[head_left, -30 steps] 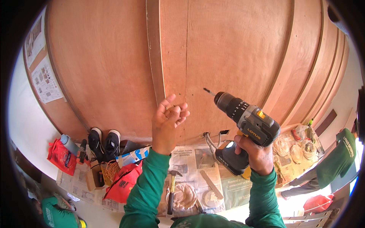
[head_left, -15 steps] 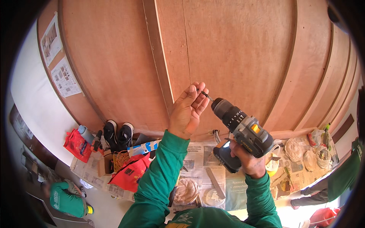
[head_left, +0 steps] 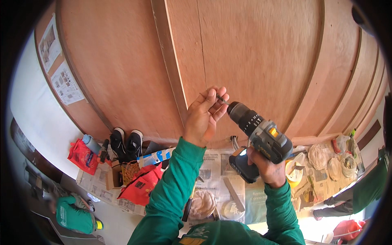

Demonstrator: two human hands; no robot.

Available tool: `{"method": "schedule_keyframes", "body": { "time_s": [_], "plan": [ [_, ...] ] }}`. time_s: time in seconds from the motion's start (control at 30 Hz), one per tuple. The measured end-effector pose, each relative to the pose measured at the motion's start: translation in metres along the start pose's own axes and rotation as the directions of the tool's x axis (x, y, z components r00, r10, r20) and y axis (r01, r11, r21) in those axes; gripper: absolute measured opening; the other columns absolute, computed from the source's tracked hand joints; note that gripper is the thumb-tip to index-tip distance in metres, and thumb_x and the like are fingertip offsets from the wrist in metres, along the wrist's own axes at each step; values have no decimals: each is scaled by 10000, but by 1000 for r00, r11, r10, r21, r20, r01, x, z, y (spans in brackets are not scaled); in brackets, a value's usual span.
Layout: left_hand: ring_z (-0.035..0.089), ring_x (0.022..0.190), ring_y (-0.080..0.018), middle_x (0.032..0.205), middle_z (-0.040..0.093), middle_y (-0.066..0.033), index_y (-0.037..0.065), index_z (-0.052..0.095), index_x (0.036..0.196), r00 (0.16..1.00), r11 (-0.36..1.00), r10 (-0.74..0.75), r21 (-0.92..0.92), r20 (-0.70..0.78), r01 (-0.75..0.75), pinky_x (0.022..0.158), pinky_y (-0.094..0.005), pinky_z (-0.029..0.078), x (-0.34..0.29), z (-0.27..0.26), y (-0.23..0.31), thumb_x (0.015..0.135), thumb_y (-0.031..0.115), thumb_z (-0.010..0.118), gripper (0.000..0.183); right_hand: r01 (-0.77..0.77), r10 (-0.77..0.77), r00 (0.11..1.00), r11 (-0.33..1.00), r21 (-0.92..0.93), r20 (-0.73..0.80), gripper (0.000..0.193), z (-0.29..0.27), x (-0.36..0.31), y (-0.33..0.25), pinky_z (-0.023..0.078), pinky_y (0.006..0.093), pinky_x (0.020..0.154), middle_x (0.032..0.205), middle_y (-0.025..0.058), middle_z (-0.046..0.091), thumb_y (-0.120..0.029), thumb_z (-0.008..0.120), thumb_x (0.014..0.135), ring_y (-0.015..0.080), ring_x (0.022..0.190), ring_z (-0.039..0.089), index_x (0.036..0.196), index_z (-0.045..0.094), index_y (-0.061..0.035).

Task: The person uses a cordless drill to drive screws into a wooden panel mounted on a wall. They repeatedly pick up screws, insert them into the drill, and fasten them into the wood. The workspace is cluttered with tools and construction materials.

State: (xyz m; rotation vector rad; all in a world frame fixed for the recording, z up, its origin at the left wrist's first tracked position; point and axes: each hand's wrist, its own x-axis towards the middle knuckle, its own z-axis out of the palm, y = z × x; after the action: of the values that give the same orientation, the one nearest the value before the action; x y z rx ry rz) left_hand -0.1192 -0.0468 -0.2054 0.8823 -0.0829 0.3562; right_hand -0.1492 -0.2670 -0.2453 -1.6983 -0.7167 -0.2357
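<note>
In my right hand (head_left: 264,166) is a grey and black cordless drill (head_left: 268,141), gripped by its handle with the chuck pointing up and left. A light glows near its battery (head_left: 243,166). From the chuck a thin bit (head_left: 222,99) reaches to my left hand (head_left: 204,112), whose thumb and fingers pinch its dark far end. Whether a small screw sits on that tip is too small to tell. Both hands are held in front of a brown plywood panel (head_left: 253,49) with wooden battens (head_left: 169,53).
Below stands a newspaper-covered table (head_left: 255,196) with black shoes (head_left: 134,143), red bags (head_left: 141,185), a blue bottle (head_left: 92,143), a second drill (head_left: 103,153), a yellow tub (head_left: 294,173) and several plastic bags (head_left: 317,156). Two people in green are nearby, at lower left (head_left: 73,214) and right (head_left: 369,192).
My left fingers have closed more around the bit's end and moved slightly right, nearer the chuck. The drill has shifted a little up; the view has turned slightly.
</note>
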Motion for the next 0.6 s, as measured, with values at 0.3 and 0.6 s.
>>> {"method": "schedule_keyframes", "body": {
  "time_s": [0.3,0.6],
  "plan": [
    [628,1053,-124,1148,667,6,140,620,1103,998,998,-57,-15,4,57,861,-283,541,7,-11,-9,955,325,640,238,-269,243,963,897,351,118,323,0,12,-14,470,290,596,741,76,591,-96,598,808,162,595,576,1095,586,52],
    [606,961,-83,1076,664,56,200,638,1063,991,983,-135,-129,-13,132,851,-285,505,9,-17,-19,931,357,674,207,-185,159,981,938,293,111,319,4,16,-7,475,298,592,717,84,584,-96,579,797,170,592,574,1081,587,51]
  ]
}}
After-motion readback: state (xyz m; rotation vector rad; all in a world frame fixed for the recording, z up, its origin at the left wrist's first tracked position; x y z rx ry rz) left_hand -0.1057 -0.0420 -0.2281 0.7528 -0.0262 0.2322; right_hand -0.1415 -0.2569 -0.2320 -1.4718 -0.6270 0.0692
